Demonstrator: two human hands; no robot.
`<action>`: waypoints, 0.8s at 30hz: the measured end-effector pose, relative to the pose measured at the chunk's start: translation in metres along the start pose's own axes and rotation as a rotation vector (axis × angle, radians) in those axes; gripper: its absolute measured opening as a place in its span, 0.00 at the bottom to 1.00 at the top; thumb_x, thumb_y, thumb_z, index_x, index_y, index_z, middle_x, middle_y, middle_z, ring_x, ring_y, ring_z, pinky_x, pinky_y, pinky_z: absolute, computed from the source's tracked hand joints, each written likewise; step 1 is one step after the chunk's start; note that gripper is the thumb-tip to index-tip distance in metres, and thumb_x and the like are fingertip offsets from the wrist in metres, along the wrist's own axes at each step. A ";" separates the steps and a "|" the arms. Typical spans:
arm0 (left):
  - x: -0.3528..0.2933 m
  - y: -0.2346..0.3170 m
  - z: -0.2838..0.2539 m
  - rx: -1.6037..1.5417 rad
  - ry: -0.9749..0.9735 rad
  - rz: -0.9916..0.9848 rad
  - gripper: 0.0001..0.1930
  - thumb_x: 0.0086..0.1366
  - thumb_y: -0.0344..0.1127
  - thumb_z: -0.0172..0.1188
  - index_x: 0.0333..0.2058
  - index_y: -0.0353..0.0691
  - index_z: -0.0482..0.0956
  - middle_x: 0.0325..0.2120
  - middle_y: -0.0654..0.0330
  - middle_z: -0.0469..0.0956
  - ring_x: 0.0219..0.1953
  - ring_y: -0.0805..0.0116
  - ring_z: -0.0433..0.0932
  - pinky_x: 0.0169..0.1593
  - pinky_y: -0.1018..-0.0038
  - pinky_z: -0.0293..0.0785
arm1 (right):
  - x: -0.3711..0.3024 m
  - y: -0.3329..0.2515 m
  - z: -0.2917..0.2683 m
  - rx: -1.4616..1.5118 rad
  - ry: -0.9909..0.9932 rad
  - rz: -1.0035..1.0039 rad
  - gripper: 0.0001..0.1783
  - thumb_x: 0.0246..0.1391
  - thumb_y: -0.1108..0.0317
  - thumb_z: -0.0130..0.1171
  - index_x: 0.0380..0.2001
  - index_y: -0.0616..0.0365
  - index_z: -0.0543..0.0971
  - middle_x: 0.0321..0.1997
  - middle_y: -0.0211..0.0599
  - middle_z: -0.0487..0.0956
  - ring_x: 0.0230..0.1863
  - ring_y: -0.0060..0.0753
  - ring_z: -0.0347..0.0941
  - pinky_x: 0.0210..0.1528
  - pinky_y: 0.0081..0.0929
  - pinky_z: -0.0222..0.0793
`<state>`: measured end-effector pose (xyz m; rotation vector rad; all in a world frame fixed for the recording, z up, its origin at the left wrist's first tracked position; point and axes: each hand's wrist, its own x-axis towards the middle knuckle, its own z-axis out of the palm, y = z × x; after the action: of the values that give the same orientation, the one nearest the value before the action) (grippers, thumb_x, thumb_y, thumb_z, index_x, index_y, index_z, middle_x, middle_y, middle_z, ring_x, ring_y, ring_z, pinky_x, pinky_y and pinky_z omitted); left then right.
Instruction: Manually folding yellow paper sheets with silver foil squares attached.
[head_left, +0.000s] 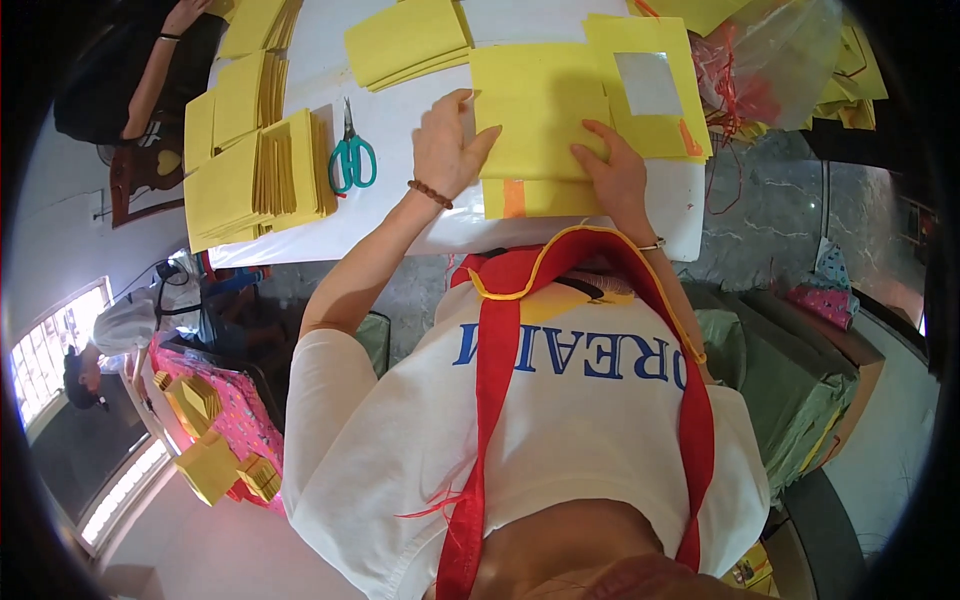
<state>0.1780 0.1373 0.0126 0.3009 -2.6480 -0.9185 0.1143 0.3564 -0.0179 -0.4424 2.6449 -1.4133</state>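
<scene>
A folded yellow paper piece (535, 115) lies on the white table (390, 115) in front of me. An orange strip (514, 198) crosses its lower flap. My left hand (445, 145) rests at its left edge, thumb on the paper and fingers apart. On the right side of the same piece, my right hand (615, 170) lies with thumb and forefinger spread. Beside it, partly covered, is another yellow piece (640, 135) with a pale rectangular window. Teal-handled scissors (352, 165) lie to the left of my left hand, blades pointing away.
Stacks of yellow paper pieces (225, 190) line the table's left edge, and another pile (405, 45) lies farther back. At the right stands a clear plastic bag (790, 60) with red ties. A co-worker's arm (150, 85) shows far left. Green-wrapped bundles (790, 370) are at my right.
</scene>
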 end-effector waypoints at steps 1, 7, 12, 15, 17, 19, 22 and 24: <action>0.002 0.004 0.000 -0.005 -0.003 0.007 0.22 0.53 0.39 0.62 0.45 0.37 0.70 0.38 0.52 0.74 0.41 0.56 0.72 0.41 0.63 0.67 | 0.000 0.000 0.000 -0.014 -0.006 -0.004 0.22 0.47 0.56 0.59 0.46 0.52 0.76 0.45 0.42 0.77 0.47 0.44 0.73 0.47 0.34 0.67; 0.009 0.038 0.021 0.275 -0.184 0.604 0.27 0.54 0.48 0.60 0.50 0.41 0.70 0.53 0.52 0.66 0.57 0.51 0.61 0.56 0.57 0.57 | 0.001 -0.009 -0.001 -0.063 -0.023 0.017 0.21 0.47 0.57 0.59 0.45 0.53 0.76 0.44 0.41 0.77 0.45 0.45 0.73 0.45 0.35 0.68; -0.004 0.022 0.046 0.394 -0.356 0.585 0.34 0.56 0.58 0.53 0.60 0.53 0.61 0.60 0.52 0.55 0.63 0.49 0.51 0.61 0.48 0.46 | -0.001 -0.004 0.005 -0.078 0.031 -0.051 0.19 0.48 0.58 0.58 0.43 0.52 0.77 0.43 0.40 0.77 0.44 0.44 0.73 0.44 0.36 0.68; -0.004 0.022 0.049 0.387 -0.320 0.581 0.32 0.56 0.59 0.53 0.57 0.53 0.64 0.60 0.53 0.57 0.62 0.50 0.53 0.60 0.48 0.47 | 0.000 -0.005 0.003 -0.030 0.010 -0.072 0.20 0.48 0.59 0.58 0.45 0.52 0.75 0.46 0.40 0.75 0.43 0.46 0.73 0.42 0.36 0.68; -0.004 0.024 0.049 0.385 -0.320 0.584 0.32 0.55 0.59 0.54 0.57 0.53 0.64 0.60 0.52 0.57 0.62 0.50 0.52 0.61 0.48 0.46 | -0.005 -0.018 0.000 -0.089 0.039 0.026 0.24 0.48 0.57 0.58 0.49 0.50 0.72 0.51 0.38 0.72 0.47 0.44 0.71 0.46 0.44 0.65; -0.004 0.024 0.048 0.382 -0.323 0.598 0.33 0.55 0.59 0.54 0.58 0.53 0.64 0.60 0.52 0.56 0.63 0.50 0.52 0.61 0.47 0.46 | -0.016 -0.025 -0.008 -0.282 0.148 -0.145 0.26 0.49 0.55 0.58 0.51 0.48 0.71 0.54 0.35 0.70 0.52 0.41 0.68 0.50 0.50 0.61; -0.003 0.023 0.050 0.469 -0.446 0.584 0.35 0.54 0.58 0.55 0.59 0.50 0.62 0.62 0.51 0.54 0.64 0.50 0.48 0.62 0.47 0.43 | -0.030 -0.016 -0.006 -0.533 0.167 -0.458 0.28 0.50 0.51 0.55 0.54 0.45 0.69 0.59 0.30 0.67 0.60 0.35 0.62 0.57 0.61 0.49; -0.003 0.023 0.049 0.375 -0.440 0.520 0.38 0.53 0.57 0.55 0.60 0.43 0.59 0.62 0.51 0.53 0.64 0.48 0.48 0.62 0.46 0.41 | -0.043 0.010 0.010 -0.567 0.025 -0.564 0.29 0.50 0.47 0.52 0.55 0.44 0.68 0.62 0.27 0.65 0.64 0.31 0.57 0.60 0.68 0.40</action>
<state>0.1610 0.1836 -0.0106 -0.5517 -3.0487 -0.3430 0.1552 0.3665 -0.0340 -1.3112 3.0553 -0.7027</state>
